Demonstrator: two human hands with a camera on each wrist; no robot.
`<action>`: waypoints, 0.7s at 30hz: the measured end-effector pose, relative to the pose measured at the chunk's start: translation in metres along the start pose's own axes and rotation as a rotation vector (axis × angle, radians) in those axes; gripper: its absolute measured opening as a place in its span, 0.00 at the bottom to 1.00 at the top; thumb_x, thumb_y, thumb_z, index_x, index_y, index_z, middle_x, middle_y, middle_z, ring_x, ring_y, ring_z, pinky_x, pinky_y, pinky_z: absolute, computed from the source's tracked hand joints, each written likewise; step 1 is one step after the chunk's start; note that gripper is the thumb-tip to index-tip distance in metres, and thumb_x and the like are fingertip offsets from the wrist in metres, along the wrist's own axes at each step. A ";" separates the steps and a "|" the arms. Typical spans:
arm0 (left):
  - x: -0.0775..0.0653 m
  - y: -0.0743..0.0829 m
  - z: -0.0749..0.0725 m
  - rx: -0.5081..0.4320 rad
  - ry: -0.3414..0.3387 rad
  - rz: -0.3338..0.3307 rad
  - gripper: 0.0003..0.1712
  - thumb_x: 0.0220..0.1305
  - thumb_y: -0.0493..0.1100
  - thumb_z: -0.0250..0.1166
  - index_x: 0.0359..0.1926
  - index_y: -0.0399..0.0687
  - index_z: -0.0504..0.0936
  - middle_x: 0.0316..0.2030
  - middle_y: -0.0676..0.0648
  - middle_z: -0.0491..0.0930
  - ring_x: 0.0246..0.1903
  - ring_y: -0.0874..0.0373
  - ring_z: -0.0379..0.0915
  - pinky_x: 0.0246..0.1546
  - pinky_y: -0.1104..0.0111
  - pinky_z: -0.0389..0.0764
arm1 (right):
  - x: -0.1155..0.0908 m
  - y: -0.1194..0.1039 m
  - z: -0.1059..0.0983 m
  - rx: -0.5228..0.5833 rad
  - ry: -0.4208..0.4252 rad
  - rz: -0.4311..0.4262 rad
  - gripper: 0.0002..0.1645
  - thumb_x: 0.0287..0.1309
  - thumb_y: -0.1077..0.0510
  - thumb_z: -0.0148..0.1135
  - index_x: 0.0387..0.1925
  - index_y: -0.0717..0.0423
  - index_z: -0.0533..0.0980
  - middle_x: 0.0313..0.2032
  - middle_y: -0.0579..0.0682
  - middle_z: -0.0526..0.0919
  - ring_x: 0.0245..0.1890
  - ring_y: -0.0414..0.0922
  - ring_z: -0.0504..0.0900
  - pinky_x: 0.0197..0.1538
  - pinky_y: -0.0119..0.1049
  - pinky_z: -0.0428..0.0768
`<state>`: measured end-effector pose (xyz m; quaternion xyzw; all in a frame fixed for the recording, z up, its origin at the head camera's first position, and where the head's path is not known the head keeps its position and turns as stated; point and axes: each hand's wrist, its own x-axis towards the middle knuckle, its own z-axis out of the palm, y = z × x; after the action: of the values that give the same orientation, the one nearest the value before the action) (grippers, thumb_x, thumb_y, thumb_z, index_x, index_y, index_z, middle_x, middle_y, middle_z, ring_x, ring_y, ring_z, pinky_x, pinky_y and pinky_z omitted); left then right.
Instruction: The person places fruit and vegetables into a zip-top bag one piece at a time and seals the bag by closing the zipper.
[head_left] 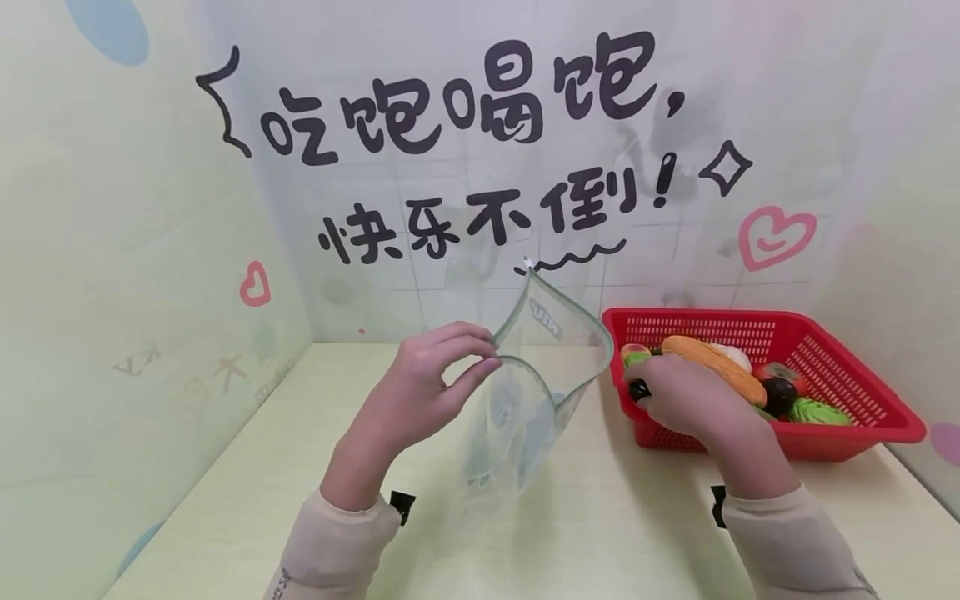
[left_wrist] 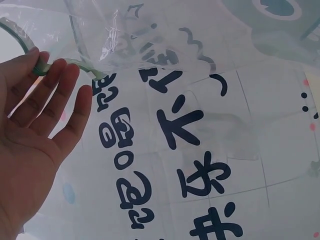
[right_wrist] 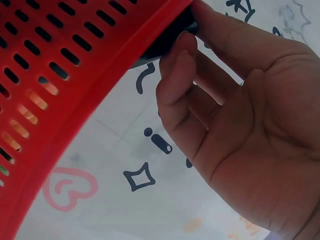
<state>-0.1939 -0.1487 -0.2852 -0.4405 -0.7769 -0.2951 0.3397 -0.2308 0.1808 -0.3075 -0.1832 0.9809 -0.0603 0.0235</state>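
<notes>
My left hand [head_left: 431, 375] pinches the green-edged rim of a clear zip bag [head_left: 517, 425] between thumb and fingers. The bag's mouth gapes in a diamond shape, and its body hangs down over the table. In the left wrist view, thumb and fingertips meet at the green strip [left_wrist: 42, 69]. My right hand [head_left: 686, 396] is at the left side of a red basket [head_left: 832, 446], gripping a dark glossy object [right_wrist: 170, 40] close by the rim. The basket wall and my fingers hide much of this object; I cannot tell its kind.
Inside the basket lie a long bread loaf [head_left: 712, 367], a green leafy vegetable [head_left: 821, 412], a dark round piece [head_left: 780, 395] and other food pieces. A pale table [head_left: 300, 467] carries the basket on the right. Printed sheeting [head_left: 420, 50] covers the walls behind and beside.
</notes>
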 end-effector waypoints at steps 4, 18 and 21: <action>0.000 0.000 0.000 0.004 -0.001 -0.002 0.04 0.66 0.32 0.74 0.40 0.42 0.90 0.42 0.47 0.89 0.43 0.56 0.88 0.50 0.66 0.89 | -0.004 0.001 -0.004 -0.013 0.044 -0.011 0.27 0.50 0.54 0.83 0.54 0.47 0.86 0.39 0.48 0.85 0.45 0.49 0.80 0.42 0.47 0.90; 0.001 0.003 0.000 0.014 0.017 -0.008 0.05 0.63 0.30 0.75 0.39 0.41 0.90 0.41 0.46 0.89 0.42 0.56 0.88 0.49 0.67 0.89 | -0.044 0.000 -0.040 0.133 0.319 0.061 0.38 0.62 0.60 0.75 0.72 0.57 0.73 0.64 0.65 0.75 0.59 0.67 0.77 0.48 0.62 0.91; 0.001 0.003 0.000 0.019 0.017 -0.014 0.05 0.63 0.30 0.75 0.39 0.41 0.90 0.42 0.46 0.89 0.43 0.55 0.88 0.51 0.66 0.89 | -0.056 0.000 -0.044 0.158 0.508 -0.016 0.35 0.63 0.64 0.73 0.71 0.58 0.74 0.61 0.64 0.79 0.55 0.65 0.81 0.48 0.64 0.90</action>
<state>-0.1916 -0.1470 -0.2842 -0.4293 -0.7799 -0.2935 0.3483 -0.1813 0.2058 -0.2625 -0.1677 0.9461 -0.1808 -0.2100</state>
